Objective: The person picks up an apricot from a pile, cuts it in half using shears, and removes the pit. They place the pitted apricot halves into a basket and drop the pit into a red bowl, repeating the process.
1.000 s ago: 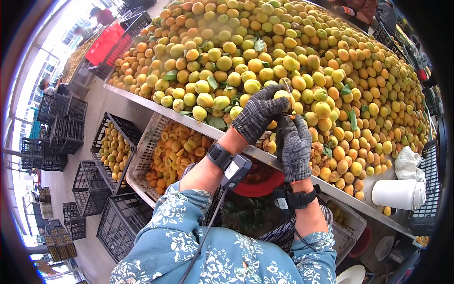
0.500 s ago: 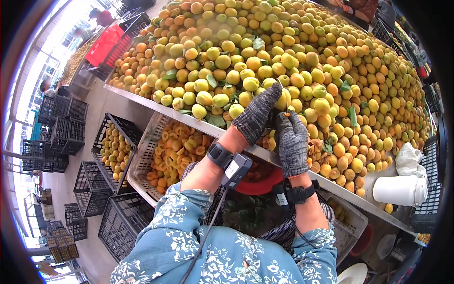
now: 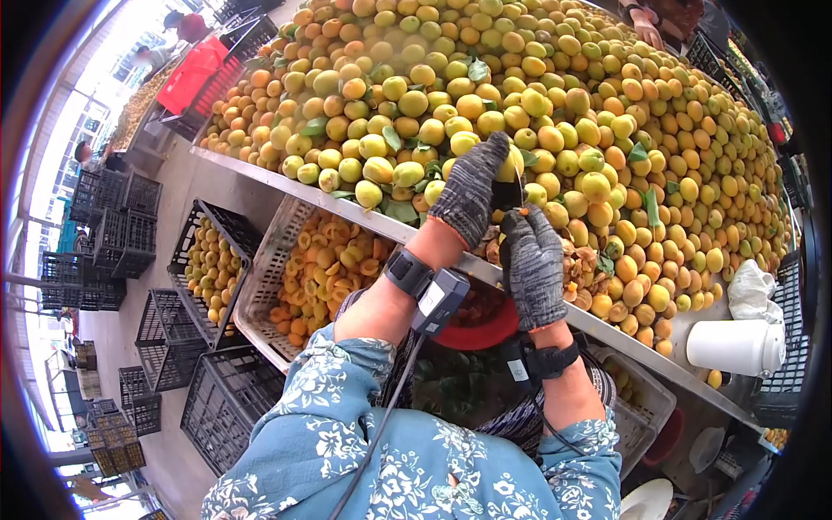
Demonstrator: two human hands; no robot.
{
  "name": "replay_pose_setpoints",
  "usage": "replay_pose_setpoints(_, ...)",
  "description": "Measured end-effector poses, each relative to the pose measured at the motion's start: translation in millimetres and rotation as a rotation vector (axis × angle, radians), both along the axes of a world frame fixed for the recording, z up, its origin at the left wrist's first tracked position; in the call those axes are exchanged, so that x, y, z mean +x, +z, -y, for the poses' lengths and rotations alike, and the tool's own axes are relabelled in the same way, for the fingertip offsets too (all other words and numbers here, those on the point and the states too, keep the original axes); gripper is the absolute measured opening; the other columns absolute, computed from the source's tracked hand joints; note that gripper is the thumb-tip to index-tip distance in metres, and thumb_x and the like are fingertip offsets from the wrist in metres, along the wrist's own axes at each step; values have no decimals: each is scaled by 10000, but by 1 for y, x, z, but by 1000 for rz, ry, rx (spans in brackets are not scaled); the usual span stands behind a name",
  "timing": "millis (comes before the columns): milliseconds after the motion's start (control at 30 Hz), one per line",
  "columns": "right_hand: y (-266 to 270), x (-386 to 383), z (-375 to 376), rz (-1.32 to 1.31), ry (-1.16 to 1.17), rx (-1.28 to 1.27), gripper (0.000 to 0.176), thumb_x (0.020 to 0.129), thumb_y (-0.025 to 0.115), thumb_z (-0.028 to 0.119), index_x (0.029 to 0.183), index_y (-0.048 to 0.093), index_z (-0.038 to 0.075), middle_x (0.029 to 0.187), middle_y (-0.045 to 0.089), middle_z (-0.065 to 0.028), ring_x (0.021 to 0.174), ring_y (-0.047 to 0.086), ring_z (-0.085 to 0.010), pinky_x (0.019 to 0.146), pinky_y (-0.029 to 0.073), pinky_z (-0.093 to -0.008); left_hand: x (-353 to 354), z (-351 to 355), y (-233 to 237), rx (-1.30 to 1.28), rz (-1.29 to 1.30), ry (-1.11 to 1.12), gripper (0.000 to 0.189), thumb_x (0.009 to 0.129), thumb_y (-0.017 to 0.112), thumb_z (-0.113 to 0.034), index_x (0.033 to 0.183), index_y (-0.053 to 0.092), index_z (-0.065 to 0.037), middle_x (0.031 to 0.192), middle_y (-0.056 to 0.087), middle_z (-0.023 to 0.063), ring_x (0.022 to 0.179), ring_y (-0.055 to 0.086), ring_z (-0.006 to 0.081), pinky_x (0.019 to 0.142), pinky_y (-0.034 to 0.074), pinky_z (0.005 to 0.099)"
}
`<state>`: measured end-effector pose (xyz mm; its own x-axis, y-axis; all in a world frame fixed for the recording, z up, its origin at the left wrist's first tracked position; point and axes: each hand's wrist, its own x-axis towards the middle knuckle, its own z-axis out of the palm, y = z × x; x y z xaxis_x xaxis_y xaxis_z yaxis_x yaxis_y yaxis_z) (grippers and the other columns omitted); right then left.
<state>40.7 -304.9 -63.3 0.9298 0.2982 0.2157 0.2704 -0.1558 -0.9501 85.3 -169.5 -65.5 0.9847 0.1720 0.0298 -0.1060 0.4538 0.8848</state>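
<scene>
Both my hands wear dark grey knit gloves and meet over the near edge of a large apricot heap (image 3: 416, 104). My left hand (image 3: 471, 191) is closed around a yellow apricot (image 3: 516, 162), mostly covered by the fingers. In my right hand (image 3: 535, 269) is a small knife (image 3: 523, 184), its thin blade pointing up against that apricot; the handle is largely hidden by the glove. Just beside the right hand, brownish, shrivelled apricot scraps (image 3: 582, 269) lie on the table's metal edge (image 3: 347, 206).
Below the edge stand a pale crate (image 3: 251, 295) of apricot halves (image 3: 329, 269), a red basin (image 3: 481, 332) and a black crate (image 3: 195, 286) of whole apricots. A white bucket (image 3: 732, 347) sits at the right. A co-worker's hand (image 3: 646, 28) reaches over the heap's far side.
My left hand has moved slightly up and left with the apricot, and more of the knife blade shows. A co-worker's hand has come into fuller view at the far side.
</scene>
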Motion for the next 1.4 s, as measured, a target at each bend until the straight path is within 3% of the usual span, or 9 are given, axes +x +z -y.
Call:
replay_pose_setpoints(233,-2,10,-7,-142,-62,132,321,946,529,124,1223,553,-36,975,661,-131,866,627,-195,810,500,-306,-6,6,11,-257,-170,-30,345,959,551,-362,1056,584,-33,1005,616,83,878,622,149,781,542,293)
replay_pose_setpoints(333,7,8,-7,105,-151,-197,339,956,514,126,1255,538,-33,1023,666,-118,901,627,-177,826,497,-292,1,7,-14,452,287,250,301,942,579,-336,1046,607,-55,985,633,68,856,626,143,762,538,292)
replay_pose_setpoints(400,10,9,-7,100,-146,-218,344,958,511,130,1259,533,-36,1030,666,-118,915,627,-179,839,495,-295,-3,12,6,-135,0,77,262,925,598,-302,1031,621,-64,909,643,54,801,634,164,726,537,307)
replay_pose_setpoints(767,-13,13,-18,305,-65,-163,101,945,568,188,988,599,102,758,571,50,618,499,-12,542,421,-166,1,6,-5,-461,-231,-80,299,915,582,-350,861,585,-57,726,621,103,641,638,248,607,538,346)
replay_pose_setpoints(833,15,7,-16,-702,83,568,171,806,586,10,976,605,1,943,588,-135,806,573,-268,693,493,-357,0,5,-3,-457,-212,-94,316,915,576,-366,867,588,-53,731,627,109,641,642,254,607,542,349)
replay_pose_setpoints(933,-15,6,-20,-88,24,290,109,941,585,234,977,590,131,730,567,63,542,512,-29,456,410,-167,-5,2,4,-466,-296,-189,337,917,564,-386,892,593,-52,745,635,126,654,647,258,624,549,347)
replay_pose_setpoints(1033,29,-1,-15,-991,62,788,109,938,590,257,970,587,154,683,553,69,501,496,-29,426,395,-165,-4,3,-3,-310,-195,-156,343,912,569,-394,941,594,-53,785,644,131,670,654,260,638,557,352)
replay_pose_setpoints(1333,49,27,25,-575,123,46,186,875,659,153,1015,629,34,814,610,20,719,552,-59,603,430,-156,16,-3,-18,-58,31,288,359,901,571,-393,991,586,-46,747,621,116,605,629,244,569,540,349)
replay_pose_setpoints(1400,48,34,39,-664,62,339,182,854,676,114,1011,632,34,813,614,8,709,554,-77,608,449,-186,1,-11,25,-249,-277,5,404,892,565,-436,957,590,-39,644,593,114,510,580,230,476,480,338)
